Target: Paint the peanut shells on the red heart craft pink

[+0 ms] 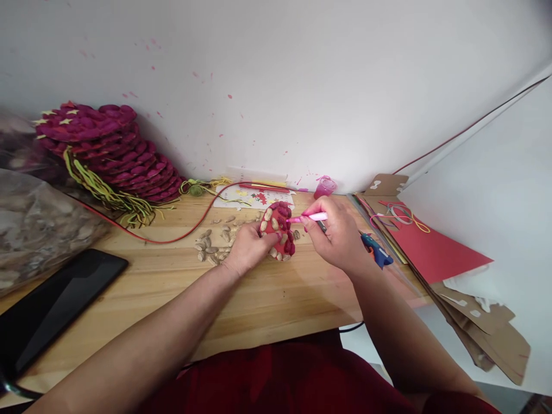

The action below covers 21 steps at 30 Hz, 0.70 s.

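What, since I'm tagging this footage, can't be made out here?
All in the head view:
Red piece: back turned away; left hand covers one edge.
Pink-tipped tool: tip too small to tell brush from pen.
Bag: plastic blurs what is inside; picture's left edge cuts it off.
Phone: corner cut off by left edge.
Paper: fine marks too small to read.

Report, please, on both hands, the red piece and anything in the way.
Left hand gripping red piece; its peanuts some magenta, some plain. Right hand gripping brush-like tool, tip at red piece. Loose peanuts beside left hand, none blocking tool.
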Each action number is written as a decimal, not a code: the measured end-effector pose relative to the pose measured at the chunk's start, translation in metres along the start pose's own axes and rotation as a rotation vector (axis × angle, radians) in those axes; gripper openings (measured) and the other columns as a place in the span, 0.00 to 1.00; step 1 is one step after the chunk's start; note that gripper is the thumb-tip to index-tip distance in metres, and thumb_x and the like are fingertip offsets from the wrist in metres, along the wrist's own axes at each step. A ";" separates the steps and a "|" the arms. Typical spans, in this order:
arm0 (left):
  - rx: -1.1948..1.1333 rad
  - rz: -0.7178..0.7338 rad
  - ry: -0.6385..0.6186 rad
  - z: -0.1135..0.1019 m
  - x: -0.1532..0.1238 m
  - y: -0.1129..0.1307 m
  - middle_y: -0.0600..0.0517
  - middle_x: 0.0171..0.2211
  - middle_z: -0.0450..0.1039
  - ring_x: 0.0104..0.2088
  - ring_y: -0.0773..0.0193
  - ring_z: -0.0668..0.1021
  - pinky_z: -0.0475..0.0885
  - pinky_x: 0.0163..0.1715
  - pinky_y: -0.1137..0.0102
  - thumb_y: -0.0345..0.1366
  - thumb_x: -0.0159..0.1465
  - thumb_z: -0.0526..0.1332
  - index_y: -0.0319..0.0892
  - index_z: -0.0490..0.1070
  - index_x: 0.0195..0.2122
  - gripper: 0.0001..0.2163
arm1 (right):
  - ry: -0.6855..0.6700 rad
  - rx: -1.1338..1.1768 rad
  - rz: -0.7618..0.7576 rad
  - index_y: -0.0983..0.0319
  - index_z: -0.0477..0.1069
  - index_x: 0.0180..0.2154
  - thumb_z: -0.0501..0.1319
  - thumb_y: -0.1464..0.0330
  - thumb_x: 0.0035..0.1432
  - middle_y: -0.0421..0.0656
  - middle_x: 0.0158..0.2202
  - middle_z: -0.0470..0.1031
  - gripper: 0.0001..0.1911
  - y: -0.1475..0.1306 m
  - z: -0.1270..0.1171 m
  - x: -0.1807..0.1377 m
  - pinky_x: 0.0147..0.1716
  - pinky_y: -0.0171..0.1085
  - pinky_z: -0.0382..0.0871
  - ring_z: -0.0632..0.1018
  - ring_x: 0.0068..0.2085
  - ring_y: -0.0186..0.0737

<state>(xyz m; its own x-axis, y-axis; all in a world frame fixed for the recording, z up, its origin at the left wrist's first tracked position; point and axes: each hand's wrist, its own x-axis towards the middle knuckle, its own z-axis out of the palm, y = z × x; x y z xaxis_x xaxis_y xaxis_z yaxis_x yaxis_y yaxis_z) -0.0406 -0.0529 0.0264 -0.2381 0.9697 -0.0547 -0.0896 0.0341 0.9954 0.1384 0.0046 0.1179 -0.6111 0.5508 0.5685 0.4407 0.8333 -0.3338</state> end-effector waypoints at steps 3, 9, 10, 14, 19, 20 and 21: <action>0.017 -0.005 -0.011 0.000 0.000 0.000 0.49 0.26 0.81 0.27 0.58 0.79 0.74 0.29 0.67 0.40 0.52 0.67 0.40 0.79 0.28 0.09 | -0.024 0.014 -0.007 0.57 0.68 0.36 0.61 0.68 0.64 0.42 0.35 0.79 0.03 -0.001 -0.001 0.002 0.39 0.43 0.66 0.76 0.36 0.43; 0.182 0.049 0.020 -0.001 -0.004 0.013 0.53 0.22 0.77 0.23 0.62 0.75 0.69 0.27 0.69 0.40 0.52 0.65 0.41 0.77 0.25 0.08 | -0.110 0.024 0.028 0.58 0.67 0.35 0.61 0.69 0.64 0.40 0.30 0.77 0.04 -0.001 0.007 0.004 0.39 0.43 0.65 0.75 0.34 0.42; 0.210 0.052 0.029 -0.002 -0.005 0.014 0.53 0.21 0.76 0.23 0.63 0.74 0.68 0.26 0.69 0.40 0.53 0.64 0.41 0.77 0.24 0.08 | -0.094 0.004 0.016 0.58 0.67 0.35 0.61 0.69 0.64 0.40 0.31 0.77 0.04 -0.001 0.007 0.005 0.40 0.43 0.65 0.76 0.34 0.43; 0.262 0.048 0.053 -0.002 -0.006 0.016 0.54 0.21 0.75 0.22 0.63 0.72 0.65 0.25 0.69 0.40 0.53 0.64 0.42 0.76 0.23 0.08 | -0.060 -0.003 0.004 0.58 0.67 0.36 0.61 0.68 0.64 0.42 0.34 0.79 0.04 -0.002 0.004 0.009 0.40 0.43 0.65 0.76 0.37 0.45; 0.266 0.035 0.050 -0.002 -0.005 0.017 0.54 0.20 0.75 0.22 0.63 0.72 0.65 0.25 0.69 0.40 0.53 0.65 0.42 0.75 0.23 0.08 | -0.167 0.054 0.045 0.57 0.67 0.36 0.61 0.70 0.64 0.40 0.31 0.77 0.03 -0.002 0.009 0.013 0.39 0.43 0.65 0.75 0.35 0.42; 0.266 0.029 0.049 -0.003 -0.005 0.017 0.54 0.20 0.75 0.22 0.63 0.72 0.66 0.25 0.69 0.40 0.53 0.65 0.42 0.75 0.22 0.08 | -0.169 0.046 0.046 0.57 0.67 0.36 0.61 0.70 0.64 0.40 0.31 0.77 0.03 -0.002 0.010 0.014 0.39 0.43 0.65 0.75 0.34 0.43; 0.262 0.024 0.050 -0.003 -0.005 0.017 0.54 0.20 0.75 0.22 0.63 0.72 0.66 0.26 0.68 0.40 0.53 0.65 0.42 0.75 0.22 0.08 | -0.168 0.034 0.043 0.57 0.67 0.36 0.61 0.70 0.64 0.40 0.31 0.77 0.03 -0.002 0.011 0.016 0.39 0.43 0.65 0.75 0.35 0.43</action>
<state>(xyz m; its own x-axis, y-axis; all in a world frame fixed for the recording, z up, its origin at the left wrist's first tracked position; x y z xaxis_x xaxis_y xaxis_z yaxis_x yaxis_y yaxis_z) -0.0440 -0.0575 0.0436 -0.2850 0.9581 -0.0284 0.1682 0.0792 0.9826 0.1210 0.0120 0.1194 -0.6946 0.5837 0.4206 0.4482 0.8084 -0.3816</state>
